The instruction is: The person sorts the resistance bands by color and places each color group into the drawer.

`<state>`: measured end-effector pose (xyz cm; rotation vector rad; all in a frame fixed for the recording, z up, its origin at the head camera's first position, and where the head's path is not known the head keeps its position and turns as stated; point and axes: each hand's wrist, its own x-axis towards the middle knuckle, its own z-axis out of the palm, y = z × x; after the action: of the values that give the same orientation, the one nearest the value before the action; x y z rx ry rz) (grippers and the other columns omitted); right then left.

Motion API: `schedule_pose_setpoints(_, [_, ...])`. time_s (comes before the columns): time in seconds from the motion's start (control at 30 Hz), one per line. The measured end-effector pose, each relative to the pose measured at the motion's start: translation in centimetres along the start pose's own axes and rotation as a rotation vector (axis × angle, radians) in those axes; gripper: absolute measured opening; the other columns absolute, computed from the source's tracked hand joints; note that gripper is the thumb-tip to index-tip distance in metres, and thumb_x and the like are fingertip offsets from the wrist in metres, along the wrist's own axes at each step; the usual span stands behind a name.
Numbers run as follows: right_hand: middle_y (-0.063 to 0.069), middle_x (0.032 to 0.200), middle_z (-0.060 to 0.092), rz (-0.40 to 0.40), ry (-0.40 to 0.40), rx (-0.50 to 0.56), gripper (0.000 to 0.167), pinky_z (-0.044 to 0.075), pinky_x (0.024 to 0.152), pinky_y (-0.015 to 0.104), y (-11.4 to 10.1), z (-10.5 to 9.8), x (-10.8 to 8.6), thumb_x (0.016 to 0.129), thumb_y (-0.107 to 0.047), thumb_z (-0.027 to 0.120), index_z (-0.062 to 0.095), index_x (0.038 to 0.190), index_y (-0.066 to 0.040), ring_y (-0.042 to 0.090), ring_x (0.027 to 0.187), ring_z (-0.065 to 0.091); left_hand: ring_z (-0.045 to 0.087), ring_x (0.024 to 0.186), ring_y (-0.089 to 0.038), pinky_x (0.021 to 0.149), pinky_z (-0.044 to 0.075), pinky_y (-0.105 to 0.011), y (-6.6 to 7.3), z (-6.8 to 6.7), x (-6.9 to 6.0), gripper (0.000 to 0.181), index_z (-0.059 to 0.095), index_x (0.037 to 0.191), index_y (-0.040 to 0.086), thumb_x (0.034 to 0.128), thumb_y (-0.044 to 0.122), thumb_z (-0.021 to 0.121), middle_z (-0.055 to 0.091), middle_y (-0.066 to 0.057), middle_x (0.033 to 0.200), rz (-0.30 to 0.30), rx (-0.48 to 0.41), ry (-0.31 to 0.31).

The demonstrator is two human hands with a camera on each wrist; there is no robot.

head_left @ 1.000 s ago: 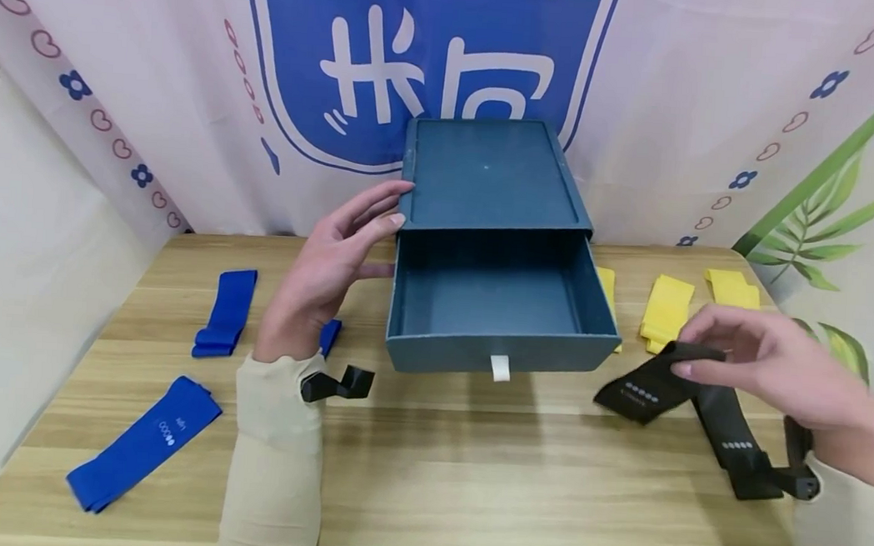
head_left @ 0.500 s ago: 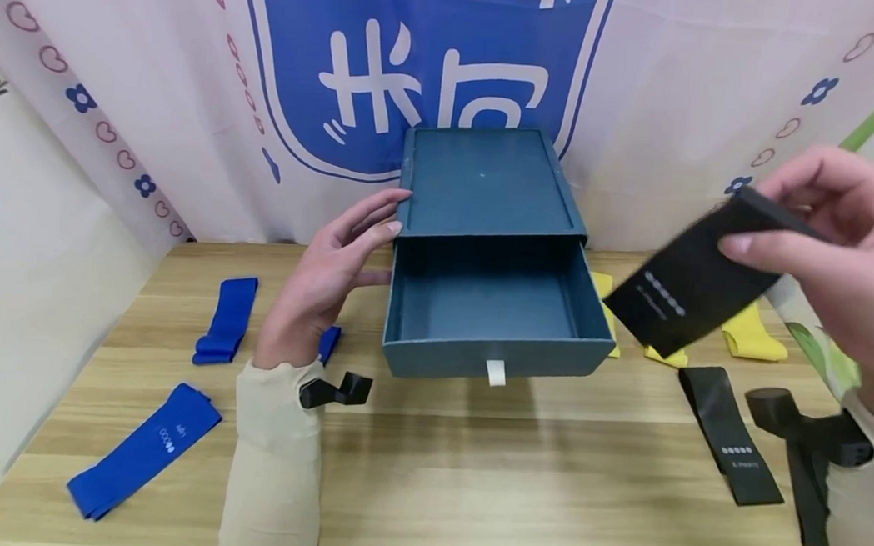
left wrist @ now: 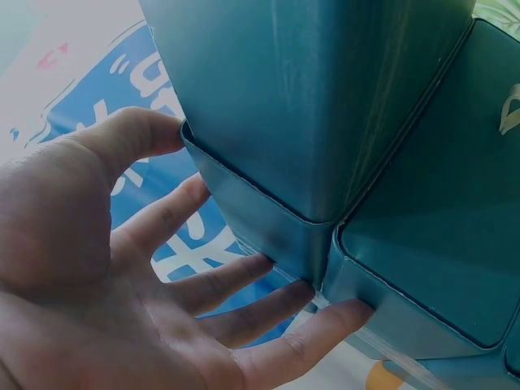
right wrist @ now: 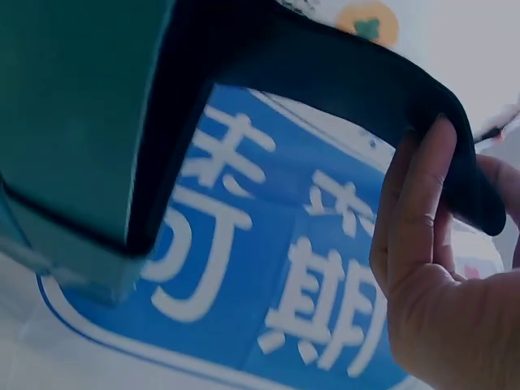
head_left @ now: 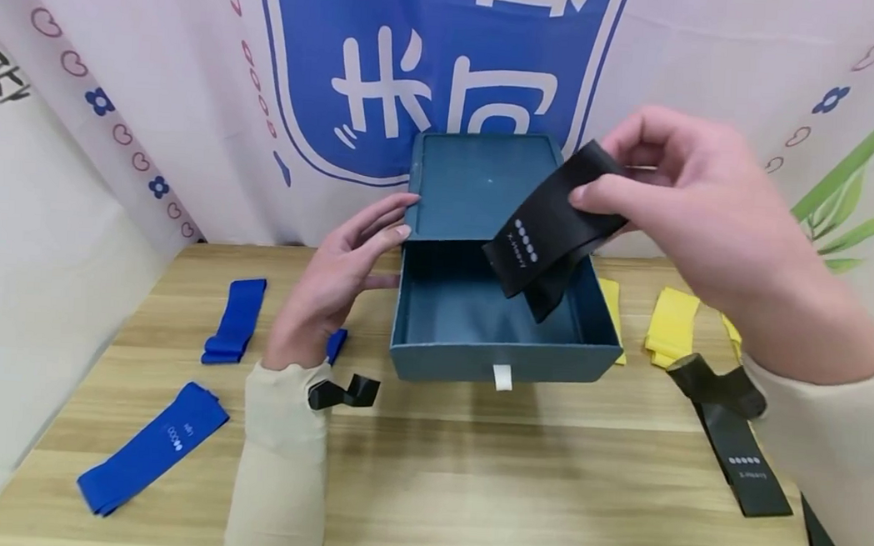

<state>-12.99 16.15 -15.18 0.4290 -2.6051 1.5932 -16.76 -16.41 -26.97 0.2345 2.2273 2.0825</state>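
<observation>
A black resistance band [head_left: 534, 220] marked "X-Heavy" hangs from my right hand [head_left: 719, 211], pinched between thumb and fingers above the pulled-out drawer [head_left: 446, 364]. In the right wrist view the band [right wrist: 357, 85] curves from the fingers towards the box. My left hand [head_left: 324, 279] touches the left side of the dark teal drawer box [head_left: 450, 182]. The left wrist view shows its fairly straight fingers [left wrist: 215, 284] spread against the box wall. The drawer's visible inside holds nothing; a white pull tab [head_left: 501, 377] sticks out in front.
Blue bands [head_left: 154, 449] lie on the left of the wooden table [head_left: 469, 484], one partly behind the left wrist. Yellow bands [head_left: 672, 325] lie at the back right. More black bands [head_left: 744, 463] lie under the right forearm. A printed curtain [head_left: 193, 83] stands behind the box.
My right hand has lifted the black band off the table's right side and carried it up and left over the open drawer. The left hand has stayed on the box.
</observation>
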Motion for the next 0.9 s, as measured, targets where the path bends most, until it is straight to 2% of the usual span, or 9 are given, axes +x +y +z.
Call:
schedule_pose_setpoints(0.23, [0.010,0.115,0.060,-0.029,-0.124,-0.004,0.016,0.060,0.083,0.028,-2.2,3.5,0.0,0.102,-0.017,0.072,0.060,0.109,-0.008,0.026,0.098,0.071,0.052,0.148,-0.029,0.110,0.054,-0.065,0.2,0.1,0.1,0.047,0.056,0.157,0.033,0.1103,0.033,0.062,0.042,0.004,0.172,0.002,-0.015,-0.009])
schedule_pose_setpoints(0.47, [0.011,0.115,0.071,0.003,-0.220,0.013,0.012,0.055,0.086,0.037,-3.1,6.2,0.2,0.097,-0.008,0.067,0.057,0.103,-0.006,0.023,0.102,0.073,0.052,0.148,-0.029,0.111,0.053,-0.065,0.0,0.0,-0.1,0.047,0.054,0.158,0.033,0.1112,0.034,0.060,0.041,0.004,0.173,-0.007,-0.008,-0.003])
schedule_pose_setpoints(0.63, [0.010,0.107,0.076,-0.014,-0.242,0.003,0.011,0.055,0.086,0.039,-3.1,7.2,0.3,0.093,-0.005,0.067,0.059,0.101,-0.007,0.022,0.099,0.072,0.049,0.151,-0.026,0.111,0.053,-0.065,0.0,0.0,-0.2,0.046,0.055,0.158,0.033,0.1116,0.033,0.059,0.043,0.004,0.172,-0.004,-0.007,-0.001])
schedule_pose_setpoints(0.9, [0.011,0.102,0.072,-0.026,-0.241,0.033,0.013,0.058,0.083,0.037,-3.3,7.8,0.2,0.093,-0.006,0.069,0.059,0.102,-0.008,0.022,0.093,0.074,0.046,0.154,-0.024,0.111,0.054,-0.064,-0.1,0.0,0.0,0.047,0.055,0.158,0.033,0.1115,0.033,0.059,0.043,0.004,0.172,0.007,-0.001,-0.008])
